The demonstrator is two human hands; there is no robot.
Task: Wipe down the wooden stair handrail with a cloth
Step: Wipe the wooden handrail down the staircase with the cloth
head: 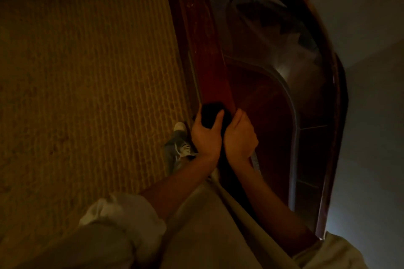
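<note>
I am stretching both arms forward. My left hand (206, 135) is clutching the cloth (211, 113) on the handrail (204, 50); my right hand (240, 137) is gripping its right edge.

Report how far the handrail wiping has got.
Done: unclear; the handrail behind the hands is hidden by the arms. In hand: the left hand holds a dark cloth on the rail, and the right hand grips the rail beside it. Left: the long stretch ahead of the cloth, which shows pale specks near its far end.
</note>
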